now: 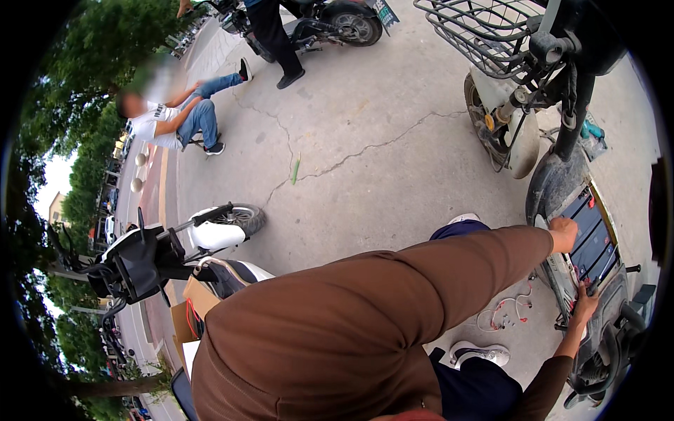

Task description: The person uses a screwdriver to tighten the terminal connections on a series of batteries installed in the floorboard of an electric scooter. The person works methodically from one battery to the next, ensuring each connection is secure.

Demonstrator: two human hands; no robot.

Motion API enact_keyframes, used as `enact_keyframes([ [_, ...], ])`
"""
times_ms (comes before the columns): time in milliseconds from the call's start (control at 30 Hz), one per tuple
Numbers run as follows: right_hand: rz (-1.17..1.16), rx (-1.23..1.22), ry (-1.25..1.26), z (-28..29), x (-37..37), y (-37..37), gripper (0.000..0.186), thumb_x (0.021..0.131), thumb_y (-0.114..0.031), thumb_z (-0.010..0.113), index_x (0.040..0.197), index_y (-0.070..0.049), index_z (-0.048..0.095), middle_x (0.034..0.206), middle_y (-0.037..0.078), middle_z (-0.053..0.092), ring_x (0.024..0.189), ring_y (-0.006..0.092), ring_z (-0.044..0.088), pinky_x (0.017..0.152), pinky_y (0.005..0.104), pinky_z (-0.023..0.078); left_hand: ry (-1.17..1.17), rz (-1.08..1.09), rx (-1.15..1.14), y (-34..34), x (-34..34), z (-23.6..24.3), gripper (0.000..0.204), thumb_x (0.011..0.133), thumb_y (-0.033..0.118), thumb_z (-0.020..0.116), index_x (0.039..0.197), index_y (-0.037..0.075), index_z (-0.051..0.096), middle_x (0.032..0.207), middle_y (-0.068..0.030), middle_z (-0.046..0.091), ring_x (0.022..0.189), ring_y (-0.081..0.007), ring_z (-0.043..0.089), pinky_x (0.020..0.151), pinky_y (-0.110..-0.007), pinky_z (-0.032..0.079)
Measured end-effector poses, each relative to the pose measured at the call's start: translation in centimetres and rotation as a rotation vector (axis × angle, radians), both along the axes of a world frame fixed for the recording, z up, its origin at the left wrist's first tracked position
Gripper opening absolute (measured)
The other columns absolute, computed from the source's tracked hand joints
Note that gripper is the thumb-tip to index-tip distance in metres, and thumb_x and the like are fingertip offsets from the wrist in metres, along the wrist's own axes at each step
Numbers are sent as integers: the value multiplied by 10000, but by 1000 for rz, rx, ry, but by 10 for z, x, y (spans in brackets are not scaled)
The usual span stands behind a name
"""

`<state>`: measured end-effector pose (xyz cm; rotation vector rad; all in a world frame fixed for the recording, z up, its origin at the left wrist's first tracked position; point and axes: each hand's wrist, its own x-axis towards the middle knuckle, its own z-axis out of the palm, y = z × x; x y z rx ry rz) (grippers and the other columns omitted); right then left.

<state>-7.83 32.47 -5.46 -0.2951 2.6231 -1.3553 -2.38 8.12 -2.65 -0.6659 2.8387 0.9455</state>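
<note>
My left hand [564, 235] rests at the edge of the open battery compartment of an electric scooter [551, 186]. Its fingers are curled, and whatever they may hold is hidden. Dark batteries [595, 238] sit side by side in the compartment. At its lower end, my right hand [584, 306] is closed round a screwdriver [595, 286], whose thin shaft slants over the batteries. Small red bits, perhaps wire ends, show beside the right fingers.
Red and white wires [500, 309] lie on the concrete near my shoe [479, 353]. A teal power tool [594, 129] is beyond the scooter. A white scooter [217, 231] and a cardboard box [199, 298] stand left. One person [158, 126] sits; another stands by a motorbike [351, 24].
</note>
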Motion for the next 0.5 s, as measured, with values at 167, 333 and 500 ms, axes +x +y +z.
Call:
enact_keyframes([
  [167,16,103,61,3,0,-13,235,770,-215,666,836,-6,582,611,33,551,496,109,481,479,261,375,33,103,-4,5,-2,-4,142,670,74,661,804,101,702,894,-118,675,876,-236,658,718,-308,516],
  [333,53,362,331,1,1,-21,224,768,-193,644,850,4,577,596,39,537,478,122,470,466,287,369,21,50,-3,6,-6,-4,170,661,75,678,829,82,702,900,-121,676,892,-251,655,727,-316,518],
  [500,92,247,118,3,-7,-15,242,778,-204,640,881,9,589,574,26,515,452,115,436,435,285,342,-85,44,132,-6,0,9,249,623,98,752,860,50,693,943,-130,668,933,-259,641,782,-325,516],
])
